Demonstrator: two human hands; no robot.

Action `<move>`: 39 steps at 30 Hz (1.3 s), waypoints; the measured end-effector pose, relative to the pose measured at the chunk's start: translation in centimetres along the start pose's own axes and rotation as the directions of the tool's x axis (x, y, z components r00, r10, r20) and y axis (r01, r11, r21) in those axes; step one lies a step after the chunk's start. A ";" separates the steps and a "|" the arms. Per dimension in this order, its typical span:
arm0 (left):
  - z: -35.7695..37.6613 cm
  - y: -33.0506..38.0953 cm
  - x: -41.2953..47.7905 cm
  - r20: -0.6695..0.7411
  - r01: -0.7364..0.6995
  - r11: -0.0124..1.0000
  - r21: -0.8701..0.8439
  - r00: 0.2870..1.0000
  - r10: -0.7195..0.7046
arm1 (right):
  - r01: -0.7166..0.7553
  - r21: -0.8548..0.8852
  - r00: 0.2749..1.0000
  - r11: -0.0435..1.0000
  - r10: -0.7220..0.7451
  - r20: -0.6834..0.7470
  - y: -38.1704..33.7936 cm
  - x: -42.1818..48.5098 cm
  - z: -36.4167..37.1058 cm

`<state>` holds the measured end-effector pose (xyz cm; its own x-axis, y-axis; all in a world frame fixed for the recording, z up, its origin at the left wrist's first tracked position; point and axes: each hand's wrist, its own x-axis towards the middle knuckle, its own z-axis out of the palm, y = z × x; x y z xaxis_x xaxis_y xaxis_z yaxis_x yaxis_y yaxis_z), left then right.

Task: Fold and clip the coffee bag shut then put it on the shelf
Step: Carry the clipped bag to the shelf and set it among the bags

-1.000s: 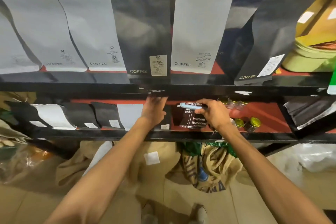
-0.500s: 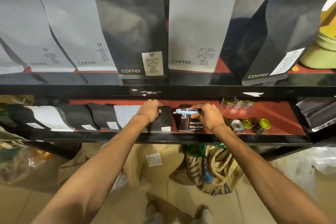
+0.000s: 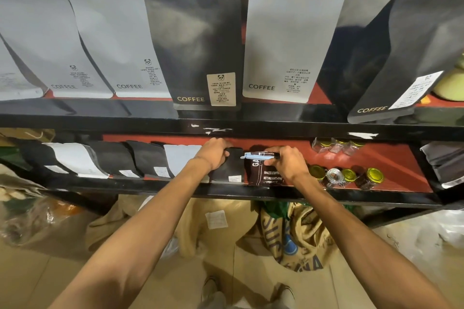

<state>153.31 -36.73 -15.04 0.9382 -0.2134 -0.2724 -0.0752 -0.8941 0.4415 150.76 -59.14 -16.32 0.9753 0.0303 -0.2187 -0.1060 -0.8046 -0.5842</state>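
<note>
Bag lowered onto shelf | brown coffee bag upright, blue clip across top | right fingers pinching clip

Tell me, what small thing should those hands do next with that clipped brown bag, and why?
Probably let go. The brown coffee bag stands on the lower shelf with the blue clip across its folded top, the right hand gripping it and the left hand holding the black bag aside.
</note>
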 end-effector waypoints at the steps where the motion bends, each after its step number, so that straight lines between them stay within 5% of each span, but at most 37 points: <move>1: 0.0 0.0 0.0 0.003 0.005 1.000 -0.013 1.000 -0.005 | -0.004 0.012 1.000 1.000 0.004 -0.001 0.0 0.1 0.0; 26: 0.3 -0.4 -0.2 -0.025 -0.020 0.998 -0.066 1.000 0.019 | -0.014 0.025 1.000 1.000 0.013 0.007 0.6 0.9 0.9; 32: 0.0 -0.3 0.2 0.006 -0.009 0.999 -0.050 1.000 0.009 | 0.007 -0.080 1.000 0.997 -0.007 -0.005 0.7 0.8 1.3; 39: 0.0 0.3 0.4 0.056 -0.004 0.999 0.053 0.998 0.001 | 0.139 -0.392 0.981 0.909 -0.179 -0.068 0.7 0.6 1.7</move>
<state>153.71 -37.12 -14.98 0.9178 -0.2359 -0.3193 -0.0968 -0.9130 0.3963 150.90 -58.66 -18.14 0.9894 0.1336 -0.0568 0.1150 -0.9600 -0.2553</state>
